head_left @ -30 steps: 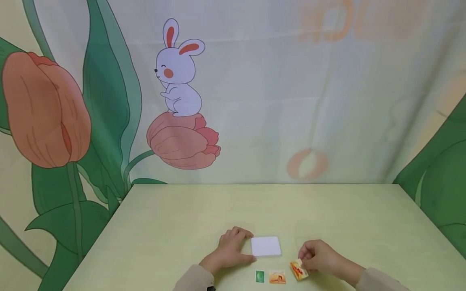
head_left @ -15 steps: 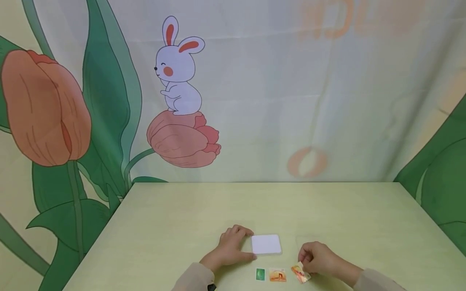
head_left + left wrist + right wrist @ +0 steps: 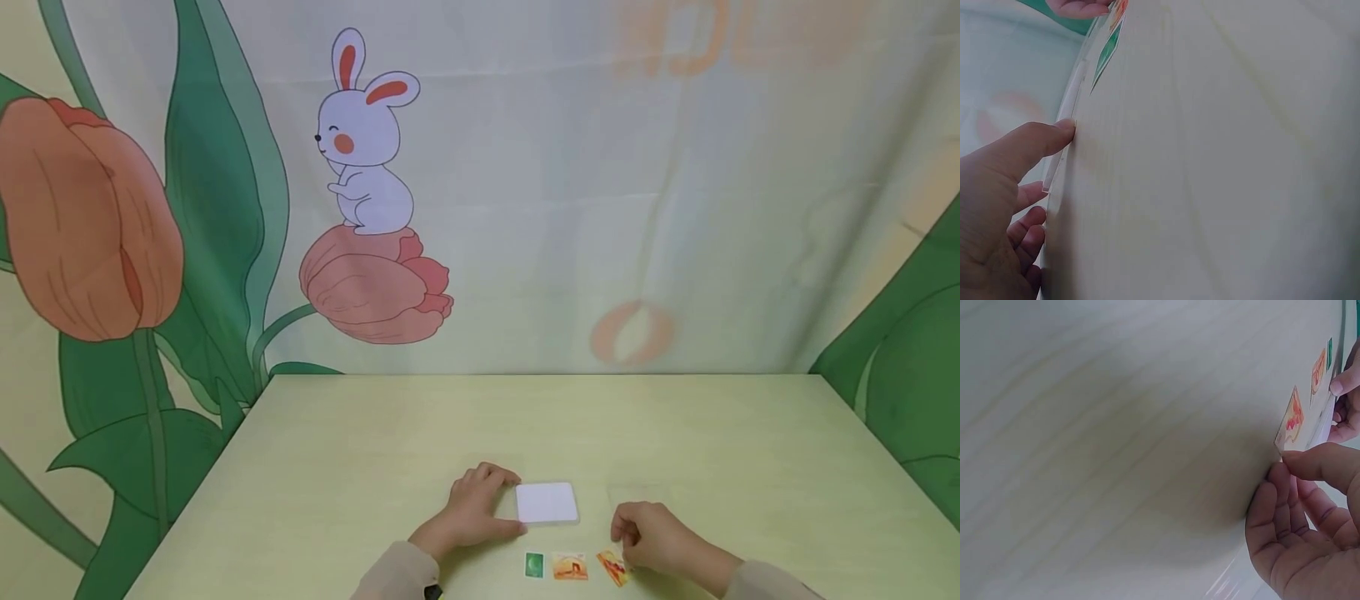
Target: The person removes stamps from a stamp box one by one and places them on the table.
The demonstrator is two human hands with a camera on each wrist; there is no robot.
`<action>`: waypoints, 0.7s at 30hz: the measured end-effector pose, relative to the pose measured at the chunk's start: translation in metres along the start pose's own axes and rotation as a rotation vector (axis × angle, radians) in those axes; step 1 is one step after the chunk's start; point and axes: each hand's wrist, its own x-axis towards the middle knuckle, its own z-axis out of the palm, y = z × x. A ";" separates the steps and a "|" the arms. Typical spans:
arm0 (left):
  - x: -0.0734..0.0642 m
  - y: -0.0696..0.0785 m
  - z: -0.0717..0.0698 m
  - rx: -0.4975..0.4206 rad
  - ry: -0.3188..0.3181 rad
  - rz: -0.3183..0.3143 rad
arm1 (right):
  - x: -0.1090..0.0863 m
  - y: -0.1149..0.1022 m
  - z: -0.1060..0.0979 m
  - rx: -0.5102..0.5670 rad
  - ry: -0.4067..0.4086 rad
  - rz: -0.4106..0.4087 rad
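My left hand holds a flat white rectangular case with a clear rim, thumb at the near left corner and index finger at the far left one. In the left wrist view the thumb presses the edge of the case. My right hand pinches one corner of an orange-red stamp between thumb and index finger. That stamp lies slantwise, close over the table. To its left, an orange stamp and a smaller green stamp lie flat in a row in front of the case.
Beyond the right hand lies a faint transparent sheet, its outline barely visible on the pale wood-grain table. A printed curtain with a rabbit and tulips hangs behind the table's far edge.
The orange-red stamp has come down and a little nearer in my right hand, now more covered by the fingers. The left hand and the case keep their places.
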 end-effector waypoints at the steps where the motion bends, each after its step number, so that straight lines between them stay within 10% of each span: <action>1: 0.000 0.000 0.000 0.001 -0.003 -0.002 | 0.000 0.001 0.000 -0.004 0.000 -0.005; 21: 0.000 0.000 0.000 -0.006 -0.011 -0.003 | -0.002 0.002 0.000 0.008 0.054 0.034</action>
